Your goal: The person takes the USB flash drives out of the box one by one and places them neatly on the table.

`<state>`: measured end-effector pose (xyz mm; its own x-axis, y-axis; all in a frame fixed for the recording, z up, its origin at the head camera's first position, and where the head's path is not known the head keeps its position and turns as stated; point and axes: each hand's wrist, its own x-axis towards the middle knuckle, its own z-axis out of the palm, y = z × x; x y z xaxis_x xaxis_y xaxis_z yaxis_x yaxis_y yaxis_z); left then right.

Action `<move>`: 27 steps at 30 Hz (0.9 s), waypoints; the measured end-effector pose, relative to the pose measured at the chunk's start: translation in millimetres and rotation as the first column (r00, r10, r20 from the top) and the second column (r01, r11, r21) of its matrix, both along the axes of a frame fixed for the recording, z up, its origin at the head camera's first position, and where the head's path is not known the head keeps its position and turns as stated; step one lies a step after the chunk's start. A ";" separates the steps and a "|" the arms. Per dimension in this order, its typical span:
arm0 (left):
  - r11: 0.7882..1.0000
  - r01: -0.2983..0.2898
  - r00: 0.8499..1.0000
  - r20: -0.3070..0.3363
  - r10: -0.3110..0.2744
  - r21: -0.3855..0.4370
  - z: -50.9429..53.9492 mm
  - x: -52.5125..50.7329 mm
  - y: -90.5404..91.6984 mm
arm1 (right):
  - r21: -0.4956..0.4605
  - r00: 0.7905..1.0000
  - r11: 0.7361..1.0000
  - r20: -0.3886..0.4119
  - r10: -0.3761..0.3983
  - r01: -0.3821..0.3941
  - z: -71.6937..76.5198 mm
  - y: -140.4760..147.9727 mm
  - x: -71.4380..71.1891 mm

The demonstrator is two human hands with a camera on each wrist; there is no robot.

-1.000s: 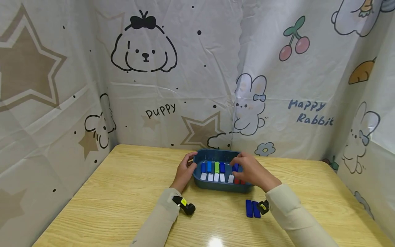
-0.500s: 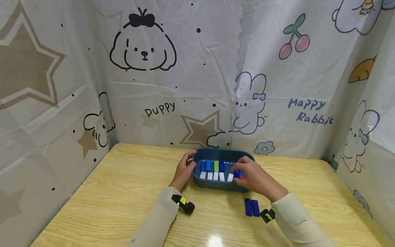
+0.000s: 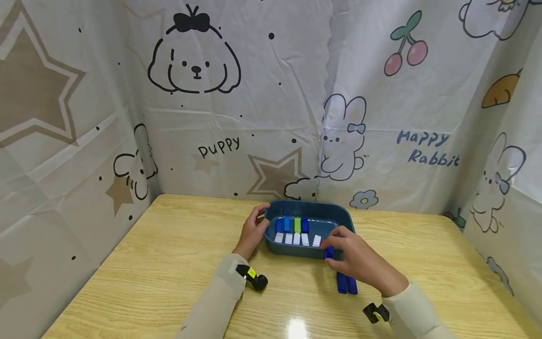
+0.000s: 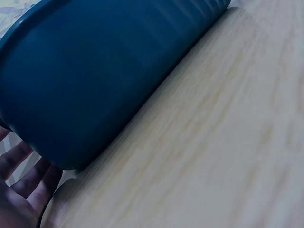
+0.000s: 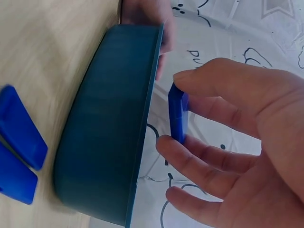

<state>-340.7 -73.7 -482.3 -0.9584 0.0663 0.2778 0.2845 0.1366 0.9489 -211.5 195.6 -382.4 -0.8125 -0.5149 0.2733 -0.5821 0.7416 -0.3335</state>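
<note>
My right hand (image 3: 357, 256) pinches a flat dark blue rectangular block (image 5: 178, 114) between thumb and fingers. It holds the block above the front rim of a teal plastic tub (image 3: 311, 252), near the right end. My left hand (image 3: 251, 233) rests against the tub's left end, its fingers spread along the outer wall in the left wrist view. Inside the tub, blue blocks and a green block (image 3: 298, 225) lie in a back row. White blocks (image 3: 297, 238) form the front row. A bit of red shows beside my right fingers, mostly hidden.
Two dark blue blocks (image 3: 347, 283) lie side by side on the wooden table (image 3: 178, 263), in front of the tub and below my right hand. A printed curtain (image 3: 271, 94) hangs behind the table and along both sides.
My right hand has lifted a dark blue block from the tub's right part and brought it toward me, over the front rim. My left hand stays at the tub's left end.
</note>
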 end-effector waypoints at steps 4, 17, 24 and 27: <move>1.000 -0.001 1.000 -0.001 0.001 -0.010 1.2 1.0 1.8 | -0.003 1.000 1.000 0.022 0.006 -0.006 -3.2 2.5 10.8; 1.000 -0.008 1.000 0.006 0.008 -0.014 0.3 2.1 4.4 | 0.006 0.985 1.000 0.172 0.027 -0.028 -11.8 9.1 17.8; 1.000 -0.011 1.000 0.000 0.011 -0.014 0.8 1.8 2.8 | 0.036 0.988 0.999 0.152 0.018 -0.024 -14.7 10.2 16.0; 1.000 -0.012 1.000 -0.002 0.012 -0.012 1.1 1.7 2.1 | 0.045 0.987 0.999 0.158 0.016 -0.023 -14.9 10.2 15.8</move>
<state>-339.1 -71.5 -481.2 -0.9585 0.0578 0.2791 0.2848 0.1519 0.9465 -195.7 205.8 -397.2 -0.8330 -0.5405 0.1182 -0.5399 0.7475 -0.3870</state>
